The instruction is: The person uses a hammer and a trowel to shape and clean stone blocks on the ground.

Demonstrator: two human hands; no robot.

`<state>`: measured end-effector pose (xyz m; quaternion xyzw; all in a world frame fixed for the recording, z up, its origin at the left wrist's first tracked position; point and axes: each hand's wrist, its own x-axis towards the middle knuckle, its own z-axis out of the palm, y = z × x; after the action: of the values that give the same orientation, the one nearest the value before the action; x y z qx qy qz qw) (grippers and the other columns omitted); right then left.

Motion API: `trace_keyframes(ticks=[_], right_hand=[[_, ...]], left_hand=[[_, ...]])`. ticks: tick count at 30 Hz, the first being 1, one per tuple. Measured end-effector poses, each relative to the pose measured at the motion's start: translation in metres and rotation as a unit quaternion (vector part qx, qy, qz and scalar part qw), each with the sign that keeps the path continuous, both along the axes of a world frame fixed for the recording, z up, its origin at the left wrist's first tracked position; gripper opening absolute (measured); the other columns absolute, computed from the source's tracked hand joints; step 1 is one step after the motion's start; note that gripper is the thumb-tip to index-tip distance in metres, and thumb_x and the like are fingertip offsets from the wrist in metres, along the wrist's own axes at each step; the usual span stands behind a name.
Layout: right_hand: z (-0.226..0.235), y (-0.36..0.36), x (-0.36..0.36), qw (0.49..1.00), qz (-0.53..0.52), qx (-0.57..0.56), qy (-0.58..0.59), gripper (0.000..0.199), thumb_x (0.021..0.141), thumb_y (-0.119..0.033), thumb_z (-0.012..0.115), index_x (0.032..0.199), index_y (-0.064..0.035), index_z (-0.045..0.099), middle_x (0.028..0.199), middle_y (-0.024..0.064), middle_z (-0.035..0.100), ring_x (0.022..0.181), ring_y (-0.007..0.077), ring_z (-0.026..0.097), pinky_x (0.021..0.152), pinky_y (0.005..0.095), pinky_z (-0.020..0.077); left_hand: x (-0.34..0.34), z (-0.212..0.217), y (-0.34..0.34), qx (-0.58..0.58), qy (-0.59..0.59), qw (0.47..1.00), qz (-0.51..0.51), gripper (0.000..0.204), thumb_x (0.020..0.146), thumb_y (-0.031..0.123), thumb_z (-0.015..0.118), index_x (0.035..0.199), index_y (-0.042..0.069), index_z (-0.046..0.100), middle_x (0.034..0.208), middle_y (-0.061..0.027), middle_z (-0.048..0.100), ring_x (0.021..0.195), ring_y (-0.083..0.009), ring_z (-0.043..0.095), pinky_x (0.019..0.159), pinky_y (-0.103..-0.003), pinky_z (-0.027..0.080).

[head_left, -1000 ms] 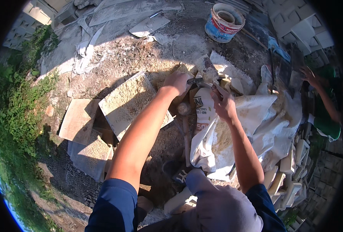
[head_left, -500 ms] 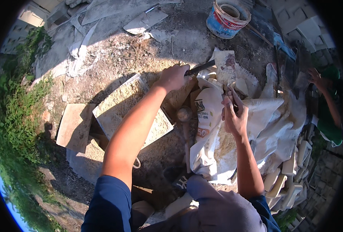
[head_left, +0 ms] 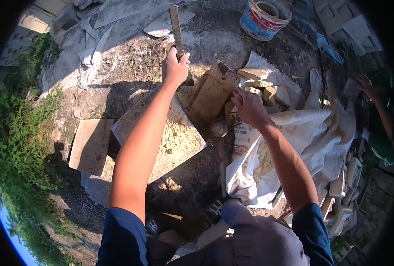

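My left hand (head_left: 175,68) is closed round the dark grip of a long flat blade (head_left: 175,26), which points away from me above the ground. My right hand (head_left: 250,107) grips a trowel-like tool (head_left: 224,76) with a broad, stained flat blade. That blade is angled to the left, over a tan block (head_left: 209,101); whether they touch I cannot tell. Beside my right hand several broken pale stone pieces (head_left: 282,95) lie on a white woven sack (head_left: 305,131). A square slab (head_left: 179,137) strewn with yellowish crumbs lies below my left forearm.
A round-headed mallet (head_left: 218,128) lies between slab and sack. A flat tile (head_left: 89,146) leans at left. Far off stands a blue-and-white bucket (head_left: 265,22). Stacked pale blocks (head_left: 339,213) line the right, where another person's arm (head_left: 376,102) shows. Green plants (head_left: 19,146) grow at left.
My left hand has swung left and away with the blade, which has turned from pointing right to pointing away. My right hand has shifted left, tipping the trowel-like tool over the tan block.
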<state>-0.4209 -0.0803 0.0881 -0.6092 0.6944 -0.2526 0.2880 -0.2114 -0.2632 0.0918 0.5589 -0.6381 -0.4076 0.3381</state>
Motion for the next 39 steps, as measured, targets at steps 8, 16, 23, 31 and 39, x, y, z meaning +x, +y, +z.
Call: trace_keyframes(ticks=[8, 16, 23, 31, 39], right_hand=[[-0.006, 0.038, 0.023, 0.994, 0.063, -0.025, 0.085, 0.032, 0.096, -0.023, 0.063, 0.122, -0.0045, 0.067, 0.091, 0.0198, 0.074, 0.087, 0.0403, 0.071, 0.078, 0.0477, 0.0547], [-0.002, 0.037, 0.033, 0.998, 0.052, -0.013, 0.027, 0.032, 0.094, -0.029, 0.069, 0.116, -0.0060, 0.069, 0.089, 0.0137, 0.074, 0.081, 0.0370, 0.070, 0.072, 0.0449, 0.0529], [0.015, 0.066, 0.030, 0.988, -0.031, 0.061, -0.140, 0.026, 0.090, -0.019, 0.075, 0.094, 0.0028, 0.062, 0.069, 0.0097, 0.061, 0.063, 0.0224, 0.058, 0.063, 0.0405, 0.0461], [0.022, 0.035, 0.098, 0.966, -0.027, 0.033, -0.254, 0.026, 0.096, -0.021, 0.069, 0.099, 0.0045, 0.065, 0.079, 0.0090, 0.065, 0.073, 0.0149, 0.055, 0.070, 0.0325, 0.0481], [-0.006, 0.058, 0.126, 0.913, -0.090, 0.073, -0.391, 0.033, 0.098, -0.025, 0.066, 0.114, 0.0043, 0.067, 0.103, 0.0069, 0.070, 0.092, 0.0168, 0.059, 0.088, 0.0301, 0.0468]], left_hand=[[0.022, -0.032, -0.034, 0.047, -0.028, 0.991, 0.119, 0.033, 0.100, 0.019, 0.062, 0.126, 0.001, 0.055, 0.104, -0.0182, 0.072, 0.095, -0.0338, 0.072, 0.081, -0.045, 0.056], [0.044, -0.030, -0.041, 0.044, -0.067, 0.988, 0.134, 0.055, 0.099, 0.027, 0.065, 0.147, 0.006, 0.049, 0.128, -0.0197, 0.069, 0.117, -0.0312, 0.068, 0.098, -0.041, 0.053], [0.085, 0.063, 0.057, -0.056, 0.030, 0.997, -0.033, 0.033, 0.106, 0.025, 0.061, 0.129, 0.002, 0.066, 0.122, -0.0097, 0.071, 0.113, -0.0170, 0.066, 0.096, -0.032, 0.051], [0.250, 0.030, 0.201, -0.061, -0.001, 0.960, 0.272, 0.043, 0.108, 0.029, 0.056, 0.137, -0.001, 0.060, 0.135, -0.0142, 0.064, 0.123, -0.0219, 0.060, 0.105, -0.035, 0.047], [0.197, -0.047, 0.324, -0.031, 0.327, 0.907, 0.263, 0.083, 0.103, 0.066, 0.043, 0.156, 0.002, 0.039, 0.160, -0.0154, 0.040, 0.148, -0.0281, 0.039, 0.120, -0.044, 0.032]])
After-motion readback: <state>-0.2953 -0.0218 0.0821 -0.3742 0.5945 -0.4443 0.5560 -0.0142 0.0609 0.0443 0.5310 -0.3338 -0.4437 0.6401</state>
